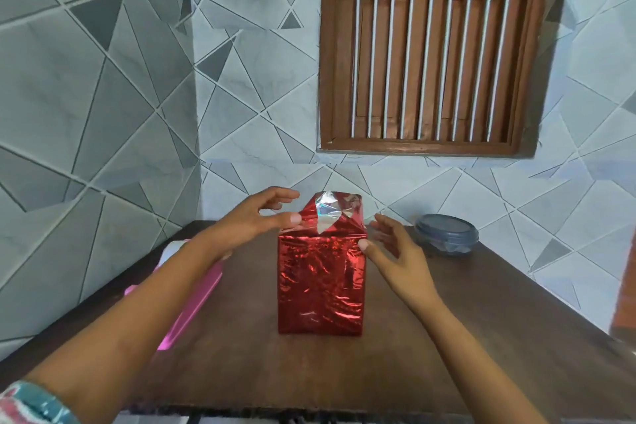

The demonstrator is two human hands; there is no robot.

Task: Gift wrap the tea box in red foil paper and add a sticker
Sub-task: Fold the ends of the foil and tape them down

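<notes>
Head view takes in grey geometric wall tiles meeting in a corner at ten o'clock. A pink tray lies on the dark wooden table at nine o'clock of the tea box, which stands upright at centre in red foil, its top flaps unfolded. The left hand is loose, thumb touching a flap; the right hand is relaxed, thumb tip on the box's upper corner. At two o'clock is a blue lidded container; at twelve, a brown barred window.
</notes>
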